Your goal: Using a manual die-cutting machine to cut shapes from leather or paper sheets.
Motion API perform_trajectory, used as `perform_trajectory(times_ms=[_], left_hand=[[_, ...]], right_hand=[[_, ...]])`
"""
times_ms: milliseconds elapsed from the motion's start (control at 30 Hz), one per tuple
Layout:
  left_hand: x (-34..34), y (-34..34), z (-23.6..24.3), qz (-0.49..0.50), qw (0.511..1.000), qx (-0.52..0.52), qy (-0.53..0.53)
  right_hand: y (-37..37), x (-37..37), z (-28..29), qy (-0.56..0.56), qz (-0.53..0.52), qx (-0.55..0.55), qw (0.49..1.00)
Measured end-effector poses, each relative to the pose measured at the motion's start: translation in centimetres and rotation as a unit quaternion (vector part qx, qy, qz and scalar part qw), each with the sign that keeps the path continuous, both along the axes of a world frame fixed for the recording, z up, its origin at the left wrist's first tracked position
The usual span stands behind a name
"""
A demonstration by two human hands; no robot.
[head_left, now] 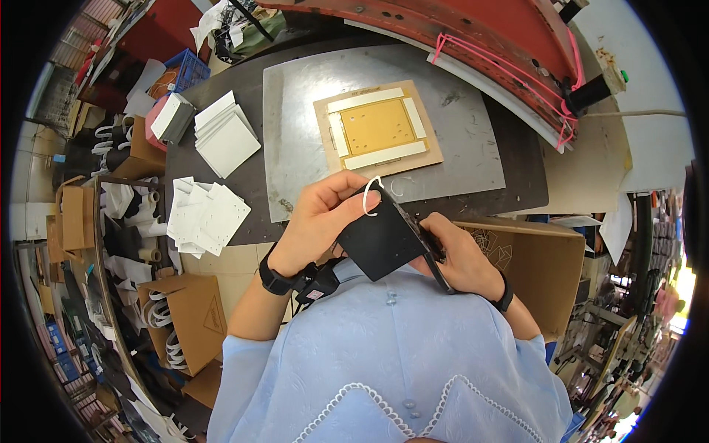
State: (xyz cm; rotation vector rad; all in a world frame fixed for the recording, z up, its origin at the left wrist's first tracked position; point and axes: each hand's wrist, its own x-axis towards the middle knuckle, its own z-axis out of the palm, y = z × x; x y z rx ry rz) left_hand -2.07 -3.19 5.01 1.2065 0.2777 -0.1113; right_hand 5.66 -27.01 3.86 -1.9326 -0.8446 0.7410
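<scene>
A black square piece (377,244) is held in front of my chest, with a darker narrow edge or second layer along its right side. My left hand (321,221) pinches its upper-left part, thumb on the face, where a curled thin white strip (366,203) hangs over the top. My right hand (465,258) is closed around the piece's right side. Beyond my hands, a wooden board (323,134) with a yellow plate (373,129) framed by white strips lies on a metal sheet (473,170).
Stacks of white cards (225,136) and loose white cards (209,218) lie on the dark table (244,70) at left. A red machine (502,29) with pink cords stands at upper right. Cardboard boxes (185,325) flank me; the open right one (539,280) holds small wire-like pieces.
</scene>
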Motion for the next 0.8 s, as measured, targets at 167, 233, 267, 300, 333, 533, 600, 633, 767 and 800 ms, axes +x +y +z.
perform_trajectory(times_ms=[167,233,267,300,333,533,600,633,767,800], left_hand=[[-0.17,-0.42,0.05,0.016,1.0,0.024,-0.007],[-0.25,-0.39,-0.09,0.015,0.999,0.042,-0.006],[-0.3,-0.38,-0.3,0.015,0.999,0.049,-0.01],[-0.34,-0.37,-0.45,0.015,0.998,0.056,-0.014],[-0.34,-0.4,-0.56,0.019,0.997,0.067,-0.02],[-0.46,-0.39,-0.48,0.022,0.996,0.09,-0.014],[-0.48,-0.49,-0.46,0.027,0.996,0.084,-0.013],[-0.5,-0.46,-0.55,0.025,0.996,0.082,-0.01],[-0.57,-0.31,-0.82,0.022,0.997,0.075,-0.004],[-0.59,-0.3,-0.84,0.021,0.997,0.074,-0.004]], right_hand=[[0.22,-0.16,-0.11,0.015,0.011,-0.014,1.0],[0.22,-0.2,-0.05,0.023,0.013,-0.016,1.0],[0.25,-0.26,-0.14,0.02,0.012,-0.013,1.0],[0.28,-0.34,-0.26,0.018,0.01,-0.01,1.0],[0.3,-0.4,-0.33,0.015,0.009,-0.007,1.0],[0.37,-0.32,-0.4,0.047,0.032,-0.022,0.998],[0.38,-0.27,-0.27,0.041,0.039,-0.018,0.998],[0.37,-0.27,-0.25,0.038,0.042,-0.016,0.998],[0.36,-0.35,-0.42,0.046,0.043,-0.013,0.998],[0.35,-0.36,-0.46,0.046,0.042,-0.012,0.998]])
